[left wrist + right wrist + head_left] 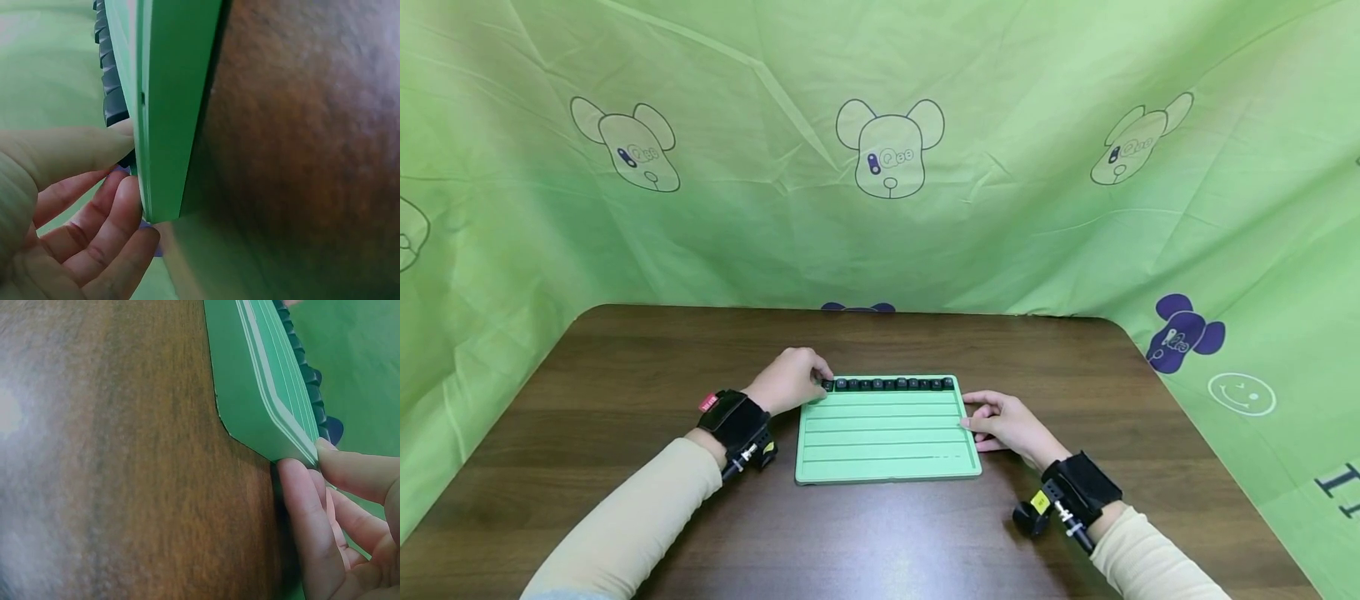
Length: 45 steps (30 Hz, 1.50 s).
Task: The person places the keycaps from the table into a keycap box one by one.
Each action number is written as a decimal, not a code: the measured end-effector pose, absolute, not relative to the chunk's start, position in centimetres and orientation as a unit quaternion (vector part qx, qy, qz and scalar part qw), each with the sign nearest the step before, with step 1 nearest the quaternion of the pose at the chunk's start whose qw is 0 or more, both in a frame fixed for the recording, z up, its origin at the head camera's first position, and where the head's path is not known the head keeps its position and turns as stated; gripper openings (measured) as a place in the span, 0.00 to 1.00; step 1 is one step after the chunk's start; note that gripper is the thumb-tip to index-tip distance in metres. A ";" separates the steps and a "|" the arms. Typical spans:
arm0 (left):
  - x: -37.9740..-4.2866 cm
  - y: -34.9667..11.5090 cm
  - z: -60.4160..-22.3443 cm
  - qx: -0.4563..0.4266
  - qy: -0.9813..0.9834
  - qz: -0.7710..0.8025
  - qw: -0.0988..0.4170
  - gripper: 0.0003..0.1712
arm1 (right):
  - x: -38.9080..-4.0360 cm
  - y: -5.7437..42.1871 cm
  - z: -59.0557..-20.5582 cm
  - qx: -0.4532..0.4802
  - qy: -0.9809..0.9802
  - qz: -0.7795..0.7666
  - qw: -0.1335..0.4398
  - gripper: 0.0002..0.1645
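A flat mint-green board [887, 450] with several grooved rows lies on the table. Along its top row runs a line of small black keycaps [890, 384]. At the left end, my left hand [786, 381] pinches the last black keycap [127, 159] between thumb and fingers; the thumb covers part of it in the left wrist view. My right hand [1013, 427] grips the board's right edge, with the thumb [356, 470] on the top rim and the other fingers against the side.
The brown wooden table [700, 533] has rounded far corners. Behind and around it hangs a green cloth [985, 242] printed with bear heads. Each wrist wears a black band with a small camera, and the right camera [1032, 517] sits low over the table.
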<state>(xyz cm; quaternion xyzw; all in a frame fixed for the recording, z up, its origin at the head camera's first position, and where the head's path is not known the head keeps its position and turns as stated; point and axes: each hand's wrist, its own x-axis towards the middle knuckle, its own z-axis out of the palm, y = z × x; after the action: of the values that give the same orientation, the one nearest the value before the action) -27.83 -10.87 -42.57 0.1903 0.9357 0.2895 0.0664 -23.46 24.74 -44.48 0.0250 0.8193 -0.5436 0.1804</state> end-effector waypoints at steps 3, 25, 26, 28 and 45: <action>-27.7 -10.8 -42.5 0.194 0.936 0.288 0.062 0.10 | -23.4 24.7 -44.5 0.027 0.820 -0.543 0.179 0.31; -27.6 -10.5 -42.2 0.189 0.937 0.288 0.055 0.06 | -23.2 24.6 -44.5 0.023 0.819 -0.545 0.180 0.32; -27.6 -10.5 -42.3 0.188 0.937 0.290 0.055 0.07 | -23.2 24.5 -44.4 0.022 0.819 -0.544 0.180 0.32; -27.6 -10.5 -42.4 0.190 0.936 0.292 0.052 0.06 | -23.2 24.5 -44.4 0.025 0.820 -0.543 0.179 0.32; -27.5 -10.5 -42.1 0.196 0.936 0.287 0.052 0.07 | -23.2 24.6 -44.4 0.024 0.822 -0.541 0.176 0.32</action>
<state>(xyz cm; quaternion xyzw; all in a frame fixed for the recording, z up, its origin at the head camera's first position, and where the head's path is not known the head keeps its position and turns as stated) -27.45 -10.52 -42.14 0.1955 0.9365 0.2866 0.0517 -23.21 24.58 -44.35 0.0239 0.8221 -0.5409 0.1760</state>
